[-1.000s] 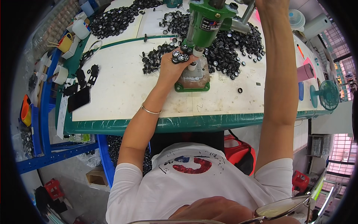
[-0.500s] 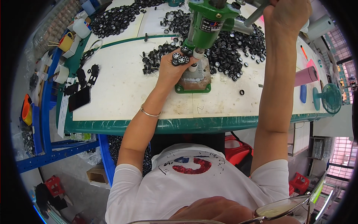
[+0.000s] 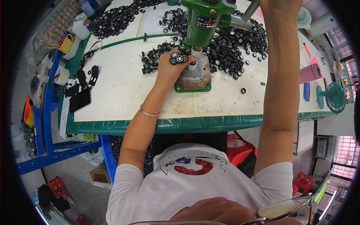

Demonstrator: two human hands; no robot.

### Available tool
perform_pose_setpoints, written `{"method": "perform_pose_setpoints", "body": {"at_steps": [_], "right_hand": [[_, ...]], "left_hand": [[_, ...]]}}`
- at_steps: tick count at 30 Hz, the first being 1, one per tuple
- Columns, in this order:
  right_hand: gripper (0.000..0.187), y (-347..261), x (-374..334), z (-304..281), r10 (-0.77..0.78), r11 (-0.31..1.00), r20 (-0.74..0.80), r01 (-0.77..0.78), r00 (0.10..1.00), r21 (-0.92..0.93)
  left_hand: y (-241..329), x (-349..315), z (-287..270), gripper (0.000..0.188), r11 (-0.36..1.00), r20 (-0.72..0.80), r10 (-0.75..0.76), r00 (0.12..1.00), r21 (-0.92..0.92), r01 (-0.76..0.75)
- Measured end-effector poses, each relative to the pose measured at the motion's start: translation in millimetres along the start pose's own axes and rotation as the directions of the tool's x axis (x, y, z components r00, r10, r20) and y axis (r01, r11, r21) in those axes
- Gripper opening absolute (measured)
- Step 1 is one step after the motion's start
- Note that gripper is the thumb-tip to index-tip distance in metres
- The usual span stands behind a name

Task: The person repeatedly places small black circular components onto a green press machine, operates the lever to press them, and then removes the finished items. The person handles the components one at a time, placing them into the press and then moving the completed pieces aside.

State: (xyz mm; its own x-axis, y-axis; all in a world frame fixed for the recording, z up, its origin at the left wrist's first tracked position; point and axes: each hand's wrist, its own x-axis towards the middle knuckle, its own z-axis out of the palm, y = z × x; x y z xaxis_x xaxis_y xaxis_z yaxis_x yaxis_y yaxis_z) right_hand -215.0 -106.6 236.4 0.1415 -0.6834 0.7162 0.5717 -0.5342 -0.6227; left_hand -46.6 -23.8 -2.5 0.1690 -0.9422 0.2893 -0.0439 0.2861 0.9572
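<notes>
My left hand [image 3: 169, 68] pinches a cluster of small black toy wheels [image 3: 179, 58] with silver spokes, at the working end of a green hand press [image 3: 202, 28]. Its fingertips reach between the press's pale ram tip [image 3: 196, 51] and the white post [image 3: 192, 66] on the metal base [image 3: 198, 80]. Whatever sits exactly between tip and post is hard to make out. Raised high at the upper edge, my right hand [image 3: 282, 8] is closed round the end of the press lever [image 3: 250, 11]; its fingers are partly cut off by the frame.
Heaps of black wheels [image 3: 230, 52] lie behind and right of the press, with another heap [image 3: 112, 21] at far left. A single black ring [image 3: 243, 90] lies at right. A phone [image 3: 80, 100], a pink bottle [image 3: 309, 73] and a green fan [image 3: 335, 97] stand around the table's sides.
My right hand and the lever have shifted slightly left and up in the picture. My left hand still holds the wheels at the press; the whole view has moved a little.
</notes>
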Motion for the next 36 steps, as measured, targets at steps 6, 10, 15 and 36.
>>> {"method": "perform_pose_setpoints", "body": {"at_steps": [6, 10, 15, 36], "right_hand": [[0.033, -5, -27, 22, -0.305, 0.915, -0.026, 0.286, 0.952, -0.284], [0.035, -16, -54, 30, -0.390, 0.883, 0.055, 0.390, 0.919, -0.262], [0.032, 12, -56, -12, -0.278, 0.934, -0.005, 0.272, 0.961, 0.232], [0.019, 45, 27, -39, 0.277, 0.945, -0.135, -0.295, 0.951, -0.138]], "left_hand": [[-1, -4, -4, 0.020, 0.999, -0.003, 0.001, 1.000, 0.051, -0.001], [7, -7, -2, 0.022, 1.000, -0.011, 0.000, 1.000, -0.004, 0.000], [-3, -6, -4, 0.020, 0.998, -0.002, -0.067, 0.998, 0.009, 0.067], [7, 7, -49, 0.026, 0.921, -0.083, -0.227, 0.970, -0.343, 0.186]]}}
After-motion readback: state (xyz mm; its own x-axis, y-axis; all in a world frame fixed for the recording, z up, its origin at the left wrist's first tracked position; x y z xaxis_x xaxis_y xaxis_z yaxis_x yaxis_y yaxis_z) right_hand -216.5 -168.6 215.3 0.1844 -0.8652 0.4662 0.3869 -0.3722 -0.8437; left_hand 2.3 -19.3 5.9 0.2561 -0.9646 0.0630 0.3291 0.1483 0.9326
